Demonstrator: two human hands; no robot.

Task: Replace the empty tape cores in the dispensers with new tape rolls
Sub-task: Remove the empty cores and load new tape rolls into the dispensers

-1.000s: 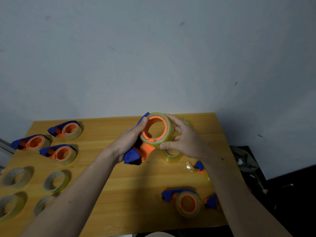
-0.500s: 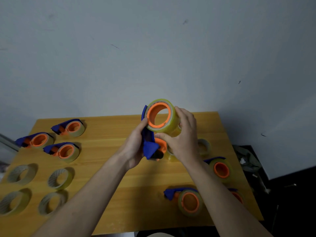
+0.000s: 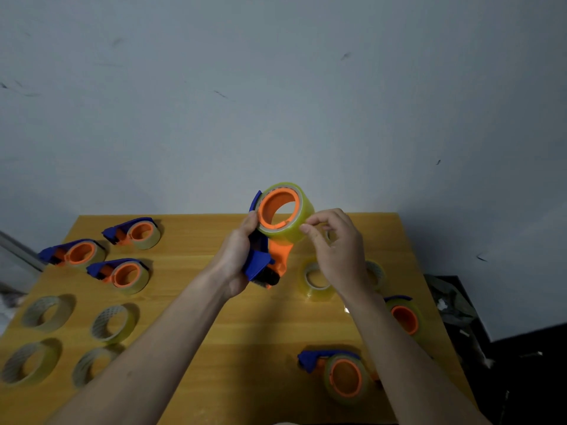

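Wooden table (image 3: 245,332) near the wall: at its 5 o'clock a loaded dispenser (image 3: 340,374) lies — above centre, the left hand (image 3: 237,262) grips the raised dispenser (image 3: 264,265), and the right hand (image 3: 336,250) has let go of the roll (image 3: 291,216), fingertips now pinching at its edge — likely seeking the tape end.

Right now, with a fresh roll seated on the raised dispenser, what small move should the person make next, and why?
Probably pick loose the tape's free end with the right hand and draw it down toward the dispenser's cutter end. The tape roll already sits on the orange hub of the dispenser, which the left hand grips, and the right fingertips are pinched at the roll's outer face.
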